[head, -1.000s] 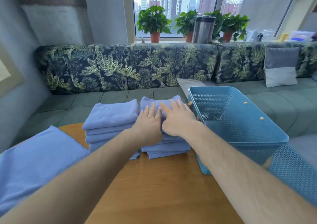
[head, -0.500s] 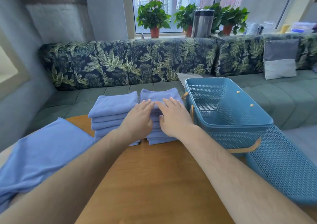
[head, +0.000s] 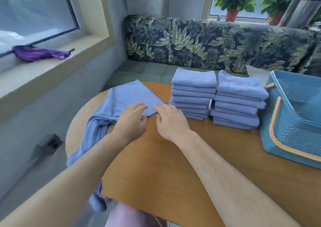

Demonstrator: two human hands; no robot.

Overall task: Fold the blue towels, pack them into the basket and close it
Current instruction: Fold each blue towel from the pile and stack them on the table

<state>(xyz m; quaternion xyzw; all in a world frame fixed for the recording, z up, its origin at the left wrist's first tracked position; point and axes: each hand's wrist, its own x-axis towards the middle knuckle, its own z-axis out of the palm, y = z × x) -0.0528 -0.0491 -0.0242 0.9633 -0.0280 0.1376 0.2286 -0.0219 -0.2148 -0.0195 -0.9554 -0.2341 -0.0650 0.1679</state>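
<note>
two hands were shifted off the right stack [head: 238, 99], where they had been pressed flat half a second earlier, and were brought to the loose towel [head: 121, 96] at the left of the table [head: 165, 166]. the view was swung left with them. the left hand [head: 132, 122] was laid on the towel's near corner, fingers relaxed and nearly straight. the right hand [head: 171, 122] was held just beside it, fingers spread, the index tip at the cloth's edge. no grip was made out on either side, though a pinch by the left thumb under the corner could not be ruled out. from this it was judged that the last fold had been stacked and a fresh towel was being taken up. packing had not been started: the left stack [head: 192, 96] and the right one were standing side by side on the table, between the loose towel and the basket [head: 275, 77].

the loose towel was draped over the table's left edge, its hanging part blurred and partly covered by the left forearm. the basket was cut off by the right frame edge and smeared by motion, so whether it was empty could not be told. the number of towels in each stack could not be read with confidence.
</note>
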